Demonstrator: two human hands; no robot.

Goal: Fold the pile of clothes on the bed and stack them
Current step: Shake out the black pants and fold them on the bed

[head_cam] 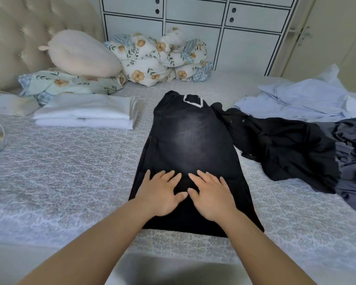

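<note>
I have both palms flat on the black faded denim jeans (190,153), which lie in the middle of the grey patterned bedspread (60,161) straight ahead of me. Their long axis runs directly away from me, waistband at the far end, near edge just under my wrists. My left hand (162,192) and right hand (211,195) press side by side on the near half, fingers straight and loosely spread, thumbs almost touching; neither grips the cloth. Both sit equally near the centre line, so I judge the coming fold would carry one end along that axis to the other, each hand taking its own side.

Counting: one pair of jeans under my hands. To my left, well apart, one stack of folded white cloth (84,112), seemingly two pieces. To my right, touching the jeans' far right edge, one crumpled black garment (286,145); beyond it one rumpled pale blue shirt (304,99); and grey-blue crumpled fabric (353,161) at the frame edge, number unclear.
</note>
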